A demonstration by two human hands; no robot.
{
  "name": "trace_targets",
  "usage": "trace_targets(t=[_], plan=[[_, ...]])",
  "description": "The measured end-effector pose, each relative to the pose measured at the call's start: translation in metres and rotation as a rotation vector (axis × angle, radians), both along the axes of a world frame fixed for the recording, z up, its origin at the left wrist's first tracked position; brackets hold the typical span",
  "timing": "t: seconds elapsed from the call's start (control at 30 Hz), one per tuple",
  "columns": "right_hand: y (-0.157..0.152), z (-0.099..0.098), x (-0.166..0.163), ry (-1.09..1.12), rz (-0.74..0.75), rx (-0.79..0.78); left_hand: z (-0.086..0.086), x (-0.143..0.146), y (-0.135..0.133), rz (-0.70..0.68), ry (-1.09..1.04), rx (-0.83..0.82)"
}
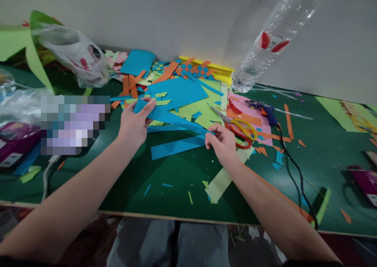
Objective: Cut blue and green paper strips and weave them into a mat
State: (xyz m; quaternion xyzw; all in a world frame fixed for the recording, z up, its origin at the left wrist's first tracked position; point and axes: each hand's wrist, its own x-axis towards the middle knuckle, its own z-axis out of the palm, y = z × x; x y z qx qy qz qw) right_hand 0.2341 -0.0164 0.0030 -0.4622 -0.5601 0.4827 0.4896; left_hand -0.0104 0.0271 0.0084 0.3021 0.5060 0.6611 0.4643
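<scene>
Left hand point(135, 123) and right hand point(222, 141) pinch opposite ends of the blue strip point(173, 119), fingers point(149, 105) clamped, holding it taut. Scissors point(240, 129) lie just beside the right fingers.

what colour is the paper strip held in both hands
Blue; the paper strip shows best in the head view.
</scene>
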Motion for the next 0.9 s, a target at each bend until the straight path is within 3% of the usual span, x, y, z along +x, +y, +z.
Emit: trace_targets(t=[0.13, 0.23, 0.4, 0.63, 0.77, 0.9], plan=[[0.006, -0.006, 0.003, 0.241, -0.099, 0.025, -0.001, 0.007, -0.005, -0.096, 0.060, -0.045], [0.005, -0.003, 0.003, 0.305, -0.077, 0.085, -0.004, 0.016, -0.009, -0.138, 0.055, -0.026], [-0.002, 0.002, -0.007, 0.200, 0.134, 0.054, -0.004, 0.033, -0.020, -0.254, 0.123, -0.035], [-0.009, 0.003, -0.014, -0.018, 0.177, 0.148, 0.007, 0.054, -0.043, -0.444, 0.555, 0.062], [-0.010, 0.007, -0.011, -0.051, 0.115, 0.064, 0.012, 0.053, -0.045, -0.615, 0.369, 0.053], [-0.009, 0.005, -0.009, 0.074, 0.071, -0.011, 0.011, 0.046, -0.042, -0.686, 0.261, 0.117]])
